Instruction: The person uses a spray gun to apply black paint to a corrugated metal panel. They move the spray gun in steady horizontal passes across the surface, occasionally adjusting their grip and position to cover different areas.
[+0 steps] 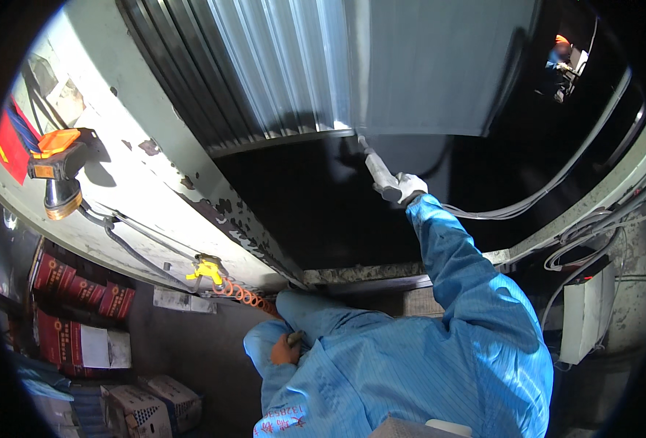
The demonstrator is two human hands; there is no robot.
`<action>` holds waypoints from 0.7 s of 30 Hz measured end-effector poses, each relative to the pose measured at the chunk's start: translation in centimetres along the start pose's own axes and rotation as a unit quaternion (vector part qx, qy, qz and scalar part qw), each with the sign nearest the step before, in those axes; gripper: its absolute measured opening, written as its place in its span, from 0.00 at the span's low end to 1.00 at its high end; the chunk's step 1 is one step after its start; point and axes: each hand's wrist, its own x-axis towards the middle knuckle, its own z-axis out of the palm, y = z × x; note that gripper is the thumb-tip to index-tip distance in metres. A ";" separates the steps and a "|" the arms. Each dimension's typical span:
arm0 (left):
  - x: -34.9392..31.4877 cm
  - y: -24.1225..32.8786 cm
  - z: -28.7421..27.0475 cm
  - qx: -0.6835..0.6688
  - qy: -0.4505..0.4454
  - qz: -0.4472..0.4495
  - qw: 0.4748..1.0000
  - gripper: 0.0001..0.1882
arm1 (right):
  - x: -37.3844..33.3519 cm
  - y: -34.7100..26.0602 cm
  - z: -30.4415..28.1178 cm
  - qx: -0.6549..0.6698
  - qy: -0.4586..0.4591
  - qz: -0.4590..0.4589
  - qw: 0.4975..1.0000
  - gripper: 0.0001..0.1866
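Note:
My right hand (411, 186), in a white glove, is stretched forward and closed round the grip of a pale spray gun (379, 166). Its nozzle points at the lower edge of hanging metal panels, where a ribbed shiny panel (275, 58) meets a flat grey panel (432, 73). A faint haze shows about the nozzle. A grey cable (513, 208) runs off to the right from near the gun. Bare and close to my body, my left hand (285, 352) is curled by my left thigh round a small brownish end, mostly hidden.
A chipped pale frame (191, 171) borders the dark opening. On the left hang a headlamp (60, 179), a yellow fitting (206, 270) and an orange coiled hose (246, 293). Red boxes (82, 292) and cartons (144, 409) stand below. Another person (559, 62) is far right.

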 end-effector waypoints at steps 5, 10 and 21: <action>0.0 0.2 -0.3 -0.014 0.001 0.003 1.000 0.20 | -1.5 0.6 1.2 -0.024 -0.003 0.022 0.999 0.24; 0.2 -0.2 0.2 0.006 -0.001 0.002 1.000 0.20 | -3.7 0.0 -1.2 -0.034 0.018 0.011 0.999 0.23; 0.0 0.1 0.0 0.019 -0.005 -0.012 1.000 0.20 | -5.8 0.0 -6.7 -0.110 0.166 -0.036 0.979 0.09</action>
